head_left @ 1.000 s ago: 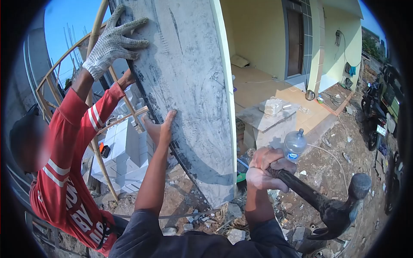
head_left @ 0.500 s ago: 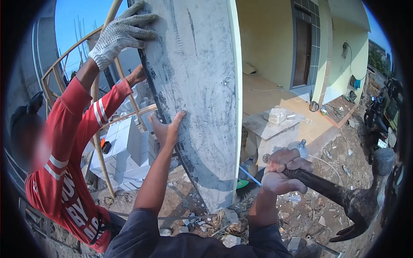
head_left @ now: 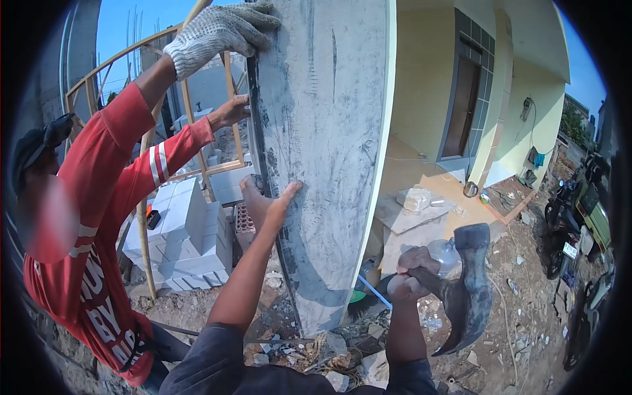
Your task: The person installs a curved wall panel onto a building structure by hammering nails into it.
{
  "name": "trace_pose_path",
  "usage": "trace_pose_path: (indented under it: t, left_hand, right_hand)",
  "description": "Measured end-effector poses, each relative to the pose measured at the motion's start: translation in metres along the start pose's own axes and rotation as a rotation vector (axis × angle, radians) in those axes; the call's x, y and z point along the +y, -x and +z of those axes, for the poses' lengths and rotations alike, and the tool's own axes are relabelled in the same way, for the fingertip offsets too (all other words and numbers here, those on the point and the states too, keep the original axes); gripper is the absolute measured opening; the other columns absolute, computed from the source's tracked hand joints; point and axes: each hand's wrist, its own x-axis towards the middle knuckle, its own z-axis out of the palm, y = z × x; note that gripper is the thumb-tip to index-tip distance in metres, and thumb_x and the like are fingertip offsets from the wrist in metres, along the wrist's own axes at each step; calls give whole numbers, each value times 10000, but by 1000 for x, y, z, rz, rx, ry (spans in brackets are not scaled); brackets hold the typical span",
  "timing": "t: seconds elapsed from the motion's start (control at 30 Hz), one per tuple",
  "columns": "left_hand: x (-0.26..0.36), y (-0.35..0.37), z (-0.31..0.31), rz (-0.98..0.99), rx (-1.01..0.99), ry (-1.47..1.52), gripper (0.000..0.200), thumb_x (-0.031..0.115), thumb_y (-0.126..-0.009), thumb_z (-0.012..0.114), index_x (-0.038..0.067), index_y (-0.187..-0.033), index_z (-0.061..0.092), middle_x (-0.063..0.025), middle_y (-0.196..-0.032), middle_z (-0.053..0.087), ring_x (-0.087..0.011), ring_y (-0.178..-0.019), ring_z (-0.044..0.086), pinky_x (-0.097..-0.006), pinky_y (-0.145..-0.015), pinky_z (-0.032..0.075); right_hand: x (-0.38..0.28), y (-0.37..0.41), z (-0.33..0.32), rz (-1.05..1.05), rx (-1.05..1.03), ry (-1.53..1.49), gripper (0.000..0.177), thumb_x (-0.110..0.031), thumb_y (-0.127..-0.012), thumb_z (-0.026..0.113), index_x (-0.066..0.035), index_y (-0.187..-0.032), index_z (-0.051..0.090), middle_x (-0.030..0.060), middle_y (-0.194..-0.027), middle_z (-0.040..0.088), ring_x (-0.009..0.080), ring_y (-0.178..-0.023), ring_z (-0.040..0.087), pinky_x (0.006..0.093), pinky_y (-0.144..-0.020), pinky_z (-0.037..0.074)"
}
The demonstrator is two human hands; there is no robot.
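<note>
A tall grey board point(head_left: 326, 151) with dark stains and scratches stands upright before me. My left hand point(head_left: 268, 204) grips its left edge low down, thumb on the face and some fingers hidden behind the edge. In my right hand point(head_left: 415, 271) is the handle of a claw hammer point(head_left: 469, 283), its metal head up and its curved claw pointing down. The hammer is apart from the board, to its right. Higher on the same left edge are a co-worker's gloved hand point(head_left: 220, 36) and bare hand point(head_left: 230, 112).
The co-worker in a red sleeve point(head_left: 125, 141) stands close on my left. Behind are stacked white blocks point(head_left: 184, 224) and a wooden frame point(head_left: 201, 141). Rubble point(head_left: 329, 345) covers the ground below. At right are a stone-topped block point(head_left: 415, 217), a clear bottle point(head_left: 446, 255) and motorbikes point(head_left: 566, 243).
The hammer has come left and turned, its head now nearer the board and higher. My view has shifted slightly left. My left hand stays on the board's edge, as do the co-worker's hands.
</note>
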Motion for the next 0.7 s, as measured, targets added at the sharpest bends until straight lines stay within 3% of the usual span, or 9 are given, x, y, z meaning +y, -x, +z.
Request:
trace_pose_path:
  t: [0.07,0.17,0.27,0.37,0.47,0.53,0.6,0.67,0.7]
  left_hand:
    - [1,-1,-3,-15,-33,20,1037,519,-569,919,-117,-1230,437,-211,-1201,476,-340,-1139,500,-412,-954,432]
    - [1,-6,2,-1,-33,11,1042,514,-569,921,-115,-1239,429,-210,-1200,474,-340,-1151,487,-410,-962,425]
    - [-6,10,-8,14,-56,-10,1031,503,-572,923,-112,-1235,427,-204,-1196,472,-337,-1142,485,-411,-957,423]
    - [-3,2,-2,-4,-52,70,1026,495,-572,925,-114,-1229,426,-202,-1201,467,-337,-1136,488,-416,-957,423]
    - [-5,1,-2,-18,-47,49,1032,492,-571,926,-118,-1236,423,-202,-1204,467,-336,-1135,491,-415,-960,423]
    - [-3,-2,0,23,-41,67,1043,491,-567,927,-124,-1241,422,-201,-1197,470,-333,-1136,493,-412,-958,423]
    - [-7,-4,4,18,-24,36,1047,494,-566,927,-127,-1241,423,-200,-1194,469,-329,-1132,495,-409,-951,427]
    - [-12,6,-6,4,-66,66,1044,494,-563,928,-129,-1236,429,-199,-1184,469,-321,-1118,497,-404,-940,430]
    - [-15,10,-10,-4,-87,81,1043,494,-562,929,-130,-1233,431,-198,-1180,469,-317,-1111,499,-401,-934,431]
  right_hand:
    - [3,-5,-6,-238,-58,-321,509,-563,-959,515,-78,-841,414,47,-667,450,117,-524,388,253,-444,321]
    - [59,3,30,-297,83,-208,440,-516,-986,505,-98,-861,447,-2,-641,429,119,-502,359,252,-447,303]
    - [106,62,15,432,-170,502,434,-506,-982,520,-90,-875,457,-10,-638,408,122,-509,345,257,-465,280]
    - [85,51,10,544,117,-101,500,-559,-963,524,-67,-906,456,31,-670,413,120,-529,350,240,-486,284]
    - [7,-24,25,-127,261,-257,606,-685,-900,521,-88,-895,419,44,-678,417,111,-496,375,231,-408,326]
    - [8,-29,28,-322,254,-422,540,-607,-928,519,-74,-900,444,44,-664,418,122,-507,393,249,-435,332]
    - [54,4,29,-132,194,-117,475,-529,-956,517,-60,-904,469,44,-650,420,133,-517,411,267,-462,337]
    - [114,48,28,347,-67,368,413,-451,-984,515,-46,-909,494,44,-636,421,144,-528,430,286,-489,343]
    - [110,61,27,528,-143,341,383,-412,-998,514,-39,-912,506,44,-629,422,149,-534,439,295,-502,346]
